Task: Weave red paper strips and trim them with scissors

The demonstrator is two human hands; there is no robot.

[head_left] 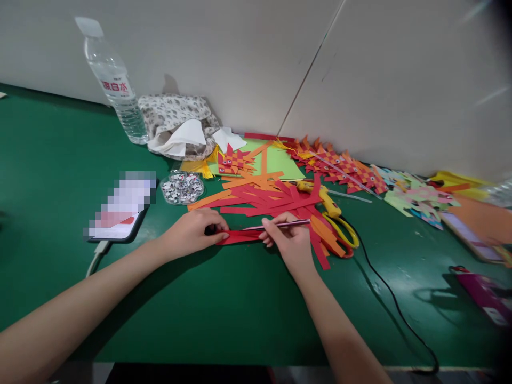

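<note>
Near the middle of the green table, my left hand [197, 230] pinches the left end of a red paper strip [242, 236]. My right hand [288, 240] is closed around a slim dark pink pen-like tool [294, 223], whose thin end lies along the strip's upper edge. The right fingers also sit at the strip's right end. Just beyond the hands is a loose pile of red paper strips [272, 200], with orange strips [264, 180] among them. A yellow glue gun [326, 200] rests at the pile's right side.
Phone [120, 208] with cable at left; water bottle [116, 85], tissue pouch [180, 122] and box of googly eyes [183, 188] behind. Woven paper fish [336, 165] line the wall. Yellow-handled scissors [350, 234], a black cord [388, 288] and a purple object [484, 293] lie right.
</note>
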